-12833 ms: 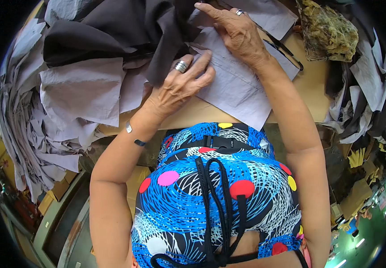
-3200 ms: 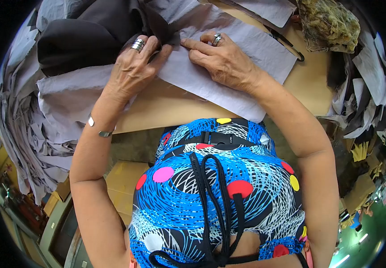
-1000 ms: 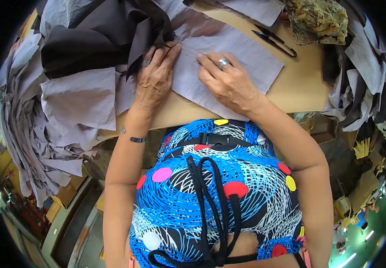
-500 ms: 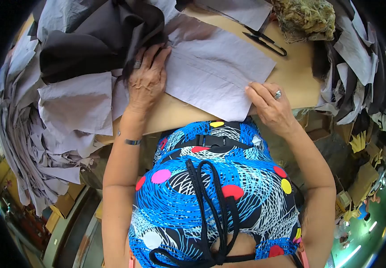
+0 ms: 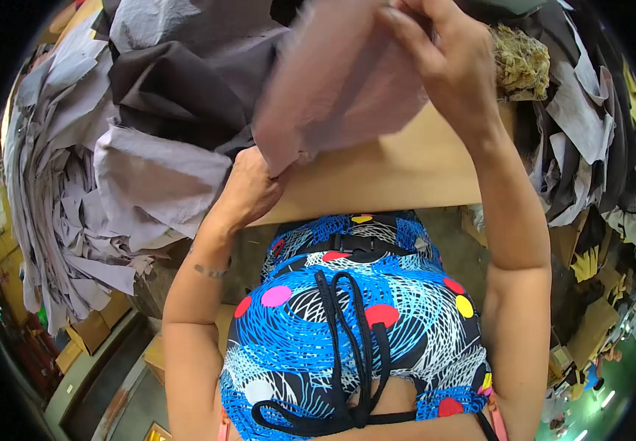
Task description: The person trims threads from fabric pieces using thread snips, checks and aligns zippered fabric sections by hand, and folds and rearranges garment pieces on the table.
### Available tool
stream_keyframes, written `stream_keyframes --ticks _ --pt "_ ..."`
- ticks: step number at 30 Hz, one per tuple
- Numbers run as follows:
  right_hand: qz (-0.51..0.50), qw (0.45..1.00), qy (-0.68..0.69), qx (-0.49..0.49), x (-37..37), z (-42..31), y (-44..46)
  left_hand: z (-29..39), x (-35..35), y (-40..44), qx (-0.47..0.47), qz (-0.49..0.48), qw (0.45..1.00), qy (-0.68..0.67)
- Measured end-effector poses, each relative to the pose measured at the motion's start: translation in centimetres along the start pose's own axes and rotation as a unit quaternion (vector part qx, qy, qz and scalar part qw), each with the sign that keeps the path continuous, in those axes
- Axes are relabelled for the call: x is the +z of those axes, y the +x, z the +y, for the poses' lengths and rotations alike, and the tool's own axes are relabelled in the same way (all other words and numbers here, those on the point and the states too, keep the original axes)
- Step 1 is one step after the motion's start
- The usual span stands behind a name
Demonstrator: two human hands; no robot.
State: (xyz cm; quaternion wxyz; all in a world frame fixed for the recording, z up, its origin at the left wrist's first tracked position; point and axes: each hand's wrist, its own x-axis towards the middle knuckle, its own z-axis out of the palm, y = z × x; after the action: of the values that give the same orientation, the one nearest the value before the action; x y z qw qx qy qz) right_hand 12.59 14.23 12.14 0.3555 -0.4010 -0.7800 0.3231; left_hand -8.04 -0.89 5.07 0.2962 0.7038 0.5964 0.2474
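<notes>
A mauve-grey piece of fabric (image 5: 347,88) is raised off the tabletop and slightly blurred. My right hand (image 5: 447,59) pinches its upper right edge between thumb and fingers. At the lower left corner of the fabric, my left hand (image 5: 253,184) is closed on it, its fingertips partly hidden by the cloth. Dark fabric (image 5: 178,88) lies bunched just beyond my left hand. A loose pale grey fabric piece (image 5: 152,173) rests beside my left wrist.
Layered grey fabric strips (image 5: 46,184) hang over the left side of the wooden table (image 5: 406,165). A clump of yellowish thread (image 5: 522,65) sits at the back right. More grey and dark scraps (image 5: 579,125) hang at the right edge.
The fabric was flat on the table and is now lifted and turned. My right hand has moved up and away from me; my left hand has come nearer and off the dark fabric. The thread snips are no longer visible.
</notes>
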Motion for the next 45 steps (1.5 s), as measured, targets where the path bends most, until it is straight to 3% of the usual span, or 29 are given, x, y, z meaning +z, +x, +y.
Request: stream_keyframes --ticks 2,4,8,14,17,20,23,25,26,28,32,35,38,45 --pt "0.025 0.998 0.055 -0.005 1.8 1.0 2.7 0.4 -0.3 -0.4 -0.162 -0.012 0.973 -0.165" --pt "0.011 1.0 -0.018 -0.005 4.1 3.6 4.2 2.0 -1.1 -0.6 -0.294 -0.023 0.912 -0.284" --pt "-0.028 0.993 -0.113 -0.003 7.3 6.1 4.9 2.7 -1.1 -1.1 -0.329 0.026 0.847 -0.417" --pt "-0.045 0.989 -0.138 -0.02 8.8 6.4 5.9 3.1 -0.7 -0.7 -0.293 -0.001 0.852 -0.433" --pt "-0.038 0.987 -0.139 -0.074 9.7 7.7 6.4 3.4 -1.2 -0.4 -0.306 -0.005 0.823 -0.478" --pt "0.028 0.986 -0.135 -0.096 9.2 8.5 6.2 3.2 -1.3 0.0 -0.288 0.037 0.806 -0.515" --pt "0.057 0.996 0.063 0.009 5.9 5.7 3.2 3.3 -1.8 0.2 -0.278 0.095 0.79 -0.538" --pt "-0.008 0.986 0.144 0.082 3.5 5.7 -0.1 3.2 -1.9 0.2 -0.266 0.113 0.783 -0.551" --pt "-0.075 0.947 0.262 0.17 3.9 5.9 -3.2 3.0 -1.9 0.2 -0.261 0.122 0.779 -0.557" --pt "-0.168 0.882 0.368 0.241 3.7 4.0 -6.6 2.6 -1.4 0.4 -0.264 0.121 0.781 -0.553" --pt "-0.172 0.893 0.326 0.258 5.0 0.7 -6.9 3.4 -1.1 0.7 -0.258 0.115 0.796 -0.536" --pt "-0.114 0.866 0.391 0.291 5.9 0.7 -7.2 3.9 -0.5 0.9 -0.261 0.101 0.836 -0.472" --pt "-0.105 0.91 0.34 0.211 6.5 1.1 -7.7 3.3 0.3 0.6 -0.268 0.111 0.831 -0.475" --pt "-0.105 0.963 0.151 0.197 7.0 0.1 -8.1 3.5 0.6 0.1 -0.282 0.115 0.846 -0.438"
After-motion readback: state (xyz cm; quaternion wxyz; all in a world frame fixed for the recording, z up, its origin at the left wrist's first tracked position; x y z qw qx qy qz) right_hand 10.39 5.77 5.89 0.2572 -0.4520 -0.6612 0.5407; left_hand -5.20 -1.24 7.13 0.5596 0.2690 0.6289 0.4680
